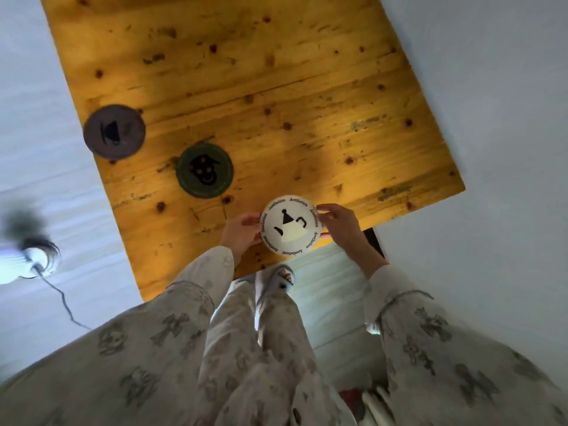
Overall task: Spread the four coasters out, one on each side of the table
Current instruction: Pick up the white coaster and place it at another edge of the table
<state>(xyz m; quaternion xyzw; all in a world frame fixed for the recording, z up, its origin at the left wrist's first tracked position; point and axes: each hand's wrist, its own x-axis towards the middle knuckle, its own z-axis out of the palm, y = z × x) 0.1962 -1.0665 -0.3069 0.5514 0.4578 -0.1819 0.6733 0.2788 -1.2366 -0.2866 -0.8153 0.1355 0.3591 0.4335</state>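
A white round coaster (290,225) with a black teapot drawing and lettering round its rim is held over the near edge of the wooden table (276,87). My left hand (242,233) grips its left rim and my right hand (341,226) grips its right rim. A dark green coaster (204,170) lies flat on the table to the upper left of the white one. Farther left, close to the table's left edge, lies a purple-grey coaster (114,131) with a cup drawing. Only three coasters show.
The table stands on a pale floor. A lamp-like object (33,259) with a dark cable (61,299) lies on the floor at the left. My patterned trousers and a slippered foot (284,276) fill the bottom of the view.
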